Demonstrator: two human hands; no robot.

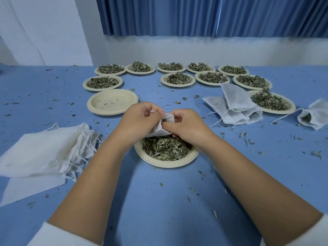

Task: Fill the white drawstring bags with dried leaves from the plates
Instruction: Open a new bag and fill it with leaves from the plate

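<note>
Forearms [88, 174] with white cuffs reach in from the bottom edge and meet over the middle of the blue-covered counter [159, 201]. Off to the left of the hands, a loose pile of flat, empty white cloth drawstring bags [44, 150] sits within easy reach, likely the supply. Just beyond the left hand is a stack of bare pale paper plates [95, 110], emptied ones by the look of it, parked out of the way.

Now the action: left hand [140, 119] and right hand [186, 125] are close together, both pinching one small white drawstring bag [166, 121], and the left hand's fingers seem to have the string ends too. They hold it right above a pale round paper plate [166, 163] heaped with dried green leaves [163, 148], so any spill would drop back onto it. I'd judge they're working the mouth open, filling not yet begun. Whether any leaves are inside, I can't tell.

To the right of the hands, stuffed white bags [234, 103] lie in a cluster, with one more filled bag [314, 116] further right: the finished lot. Beyond the hands, rows of leaf-filled plates [177, 85] wait.
</note>
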